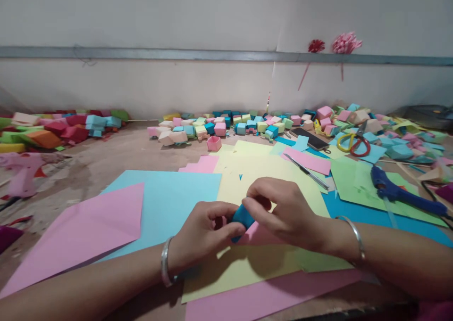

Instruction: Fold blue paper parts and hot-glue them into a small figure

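Between my two hands is a small folded piece of blue paper (pixel 242 217), shaped like a little box. My left hand (pixel 208 231) grips its left side with thumb and fingers. From above, my right hand (pixel 279 208) pinches its upper right edge; the fingertips hide part of it. Below the hands lie sheets of yellow paper (pixel 212 283) and pink paper (pixel 262 235). A tiny blue paper scrap (pixel 240 176) rests on the yellow sheet just beyond my hands.
Rows of small paper boxes (pixel 219 128) line the wall. On the right lie scissors (pixel 354 144), a phone (pixel 309 139), a pen-like tool (pixel 306 170) and a blue glue gun (pixel 406 196). A pink glue gun (pixel 21 172) is at far left, near a light blue sheet (pixel 170 203).
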The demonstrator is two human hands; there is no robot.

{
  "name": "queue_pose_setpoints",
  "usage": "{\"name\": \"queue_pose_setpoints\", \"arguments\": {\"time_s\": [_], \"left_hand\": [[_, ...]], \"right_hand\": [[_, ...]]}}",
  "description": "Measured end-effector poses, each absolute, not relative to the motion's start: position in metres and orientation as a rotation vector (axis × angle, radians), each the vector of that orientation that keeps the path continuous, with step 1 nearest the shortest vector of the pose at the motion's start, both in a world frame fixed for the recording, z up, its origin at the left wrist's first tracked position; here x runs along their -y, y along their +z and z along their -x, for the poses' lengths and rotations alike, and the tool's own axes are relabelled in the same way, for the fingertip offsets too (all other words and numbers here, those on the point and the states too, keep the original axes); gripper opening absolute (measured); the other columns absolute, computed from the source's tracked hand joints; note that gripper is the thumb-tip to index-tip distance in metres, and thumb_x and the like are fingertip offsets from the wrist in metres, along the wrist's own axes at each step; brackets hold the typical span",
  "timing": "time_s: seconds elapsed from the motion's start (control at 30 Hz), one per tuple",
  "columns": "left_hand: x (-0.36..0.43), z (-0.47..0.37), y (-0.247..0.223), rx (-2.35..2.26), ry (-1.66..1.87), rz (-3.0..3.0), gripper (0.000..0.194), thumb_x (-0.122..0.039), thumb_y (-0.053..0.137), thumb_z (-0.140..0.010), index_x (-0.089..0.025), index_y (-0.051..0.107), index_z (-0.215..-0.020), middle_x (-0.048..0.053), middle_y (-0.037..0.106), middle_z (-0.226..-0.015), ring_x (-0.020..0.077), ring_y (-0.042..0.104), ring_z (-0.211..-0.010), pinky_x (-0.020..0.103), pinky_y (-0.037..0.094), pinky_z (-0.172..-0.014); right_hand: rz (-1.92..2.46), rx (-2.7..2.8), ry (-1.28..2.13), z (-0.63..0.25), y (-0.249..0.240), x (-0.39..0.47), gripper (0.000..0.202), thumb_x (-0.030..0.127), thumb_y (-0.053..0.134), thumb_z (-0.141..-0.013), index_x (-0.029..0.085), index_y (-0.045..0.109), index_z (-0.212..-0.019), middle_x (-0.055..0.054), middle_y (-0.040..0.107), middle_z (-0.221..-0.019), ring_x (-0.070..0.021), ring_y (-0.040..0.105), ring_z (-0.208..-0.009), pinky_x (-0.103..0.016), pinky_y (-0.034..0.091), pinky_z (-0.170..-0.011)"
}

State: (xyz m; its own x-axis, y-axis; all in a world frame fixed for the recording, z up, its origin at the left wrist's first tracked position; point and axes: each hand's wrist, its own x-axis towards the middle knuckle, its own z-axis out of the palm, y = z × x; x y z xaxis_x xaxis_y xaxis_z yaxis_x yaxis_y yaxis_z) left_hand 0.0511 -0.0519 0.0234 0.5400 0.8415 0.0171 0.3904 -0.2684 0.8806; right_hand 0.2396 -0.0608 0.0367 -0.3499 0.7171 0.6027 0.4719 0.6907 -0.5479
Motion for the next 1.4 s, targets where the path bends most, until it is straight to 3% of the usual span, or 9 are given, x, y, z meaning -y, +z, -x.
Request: {"name": "queue_pose_setpoints", "arguments": {"time_s": [0.3, 0.43, 0.53, 0.63, 0.9, 1.03, 1.17, 1.3, 1.4], "left_hand": [[0.039, -0.049, 0.02, -1.082, 0.43, -1.394, 0.025, -0.037, 0.065, -0.075, -0.012, 0.061, -0.071, 0.003, 0.066, -0.055, 0.0118, 0.059, -0.047, 0.019, 0.04, -0.044], [0.038, -0.05, 0.018, -1.104, 0.36, -1.361, 0.02, -0.032, 0.063, -0.077, -0.012, 0.059, -0.074, 0.004, 0.066, -0.055, 0.0115, 0.061, -0.047, 0.018, 0.042, -0.044], [0.04, -0.054, 0.022, -1.122, 0.399, -1.364, 0.019, -0.026, 0.062, -0.077, -0.014, 0.058, -0.09, -0.002, 0.062, -0.052, 0.0105, 0.06, -0.045, 0.017, 0.041, -0.043], [0.042, -0.056, 0.025, -1.147, 0.487, -1.388, 0.036, -0.024, 0.062, -0.076, -0.02, 0.047, -0.108, -0.009, 0.058, -0.051, 0.0149, 0.062, -0.044, 0.02, 0.045, -0.041], [0.037, -0.052, 0.016, -1.243, 0.442, -1.688, 0.019, -0.024, 0.056, -0.081, -0.021, 0.051, -0.1, -0.004, 0.062, -0.064, 0.0146, 0.062, -0.051, 0.025, 0.048, -0.047], [0.033, -0.047, 0.01, -1.275, 0.504, -2.226, 0.02, -0.018, 0.061, -0.079, -0.021, 0.06, -0.099, 0.001, 0.062, -0.088, 0.0128, 0.059, -0.063, 0.029, 0.047, -0.061], [0.031, -0.042, 0.003, -1.237, 0.453, -2.555, 0.019, -0.017, 0.059, -0.083, -0.02, 0.065, -0.102, 0.005, 0.058, -0.098, 0.0127, 0.054, -0.066, 0.029, 0.044, -0.061], [0.034, -0.043, 0.001, -1.06, 0.44, -2.794, 0.018, -0.015, 0.05, -0.09, -0.016, 0.068, -0.093, 0.008, 0.06, -0.093, 0.0189, 0.056, -0.079, 0.032, 0.046, -0.068], [0.041, -0.045, 0.003, -1.002, 0.313, -2.984, 0.023, -0.014, 0.044, -0.093, -0.013, 0.067, -0.091, 0.008, 0.061, -0.085, 0.0203, 0.054, -0.076, 0.035, 0.046, -0.067]], "right_hand": [[1.071, 1.853, 0.767, -0.253, 0.029, 0.027, 0.011, 0.021, 0.059, -0.083, 0.015, 0.059, -0.074, 0.003, 0.056, -0.066, -0.0082, 0.048, -0.06, -0.021, 0.037, -0.055], [1.144, 1.96, 0.805, -0.256, 0.026, 0.018, 0.013, 0.02, 0.058, -0.083, 0.015, 0.062, -0.072, 0.003, 0.055, -0.062, -0.0079, 0.045, -0.058, -0.021, 0.035, -0.055], [1.192, 1.99, 0.641, -0.256, 0.022, 0.015, 0.014, 0.015, 0.059, -0.081, 0.014, 0.062, -0.067, 0.004, 0.053, -0.058, -0.0072, 0.042, -0.056, -0.021, 0.032, -0.054], [1.226, 2.012, 0.625, -0.256, 0.015, 0.01, 0.011, 0.014, 0.06, -0.08, 0.014, 0.064, -0.069, 0.003, 0.056, -0.059, -0.0076, 0.044, -0.056, -0.022, 0.033, -0.055], [1.35, 2.083, 0.875, -0.264, 0.006, -0.001, 0.007, 0.013, 0.059, -0.073, 0.015, 0.064, -0.07, 0.003, 0.059, -0.062, -0.0078, 0.048, -0.056, -0.022, 0.032, -0.051], [1.339, 2.16, 0.734, -0.264, 0.008, 0.0, 0.007, 0.013, 0.058, -0.074, 0.016, 0.063, -0.07, 0.002, 0.061, -0.066, -0.0079, 0.048, -0.059, -0.022, 0.032, -0.054], [1.388, 2.212, 0.608, -0.263, 0.004, 0.005, 0.008, 0.012, 0.056, -0.075, 0.016, 0.061, -0.071, 0.002, 0.061, -0.067, -0.0087, 0.046, -0.059, -0.023, 0.03, -0.054], [1.427, 2.323, 0.385, -0.26, -0.003, 0.007, 0.007, 0.013, 0.055, -0.077, 0.017, 0.057, -0.071, 0.001, 0.056, -0.067, -0.0107, 0.043, -0.061, -0.025, 0.027, -0.056], [1.435, 2.382, 0.156, -0.259, -0.007, 0.007, 0.008, 0.016, 0.056, -0.079, 0.017, 0.061, -0.086, -0.003, 0.057, -0.077, -0.0148, 0.045, -0.072, -0.026, 0.024, -0.057]]}}
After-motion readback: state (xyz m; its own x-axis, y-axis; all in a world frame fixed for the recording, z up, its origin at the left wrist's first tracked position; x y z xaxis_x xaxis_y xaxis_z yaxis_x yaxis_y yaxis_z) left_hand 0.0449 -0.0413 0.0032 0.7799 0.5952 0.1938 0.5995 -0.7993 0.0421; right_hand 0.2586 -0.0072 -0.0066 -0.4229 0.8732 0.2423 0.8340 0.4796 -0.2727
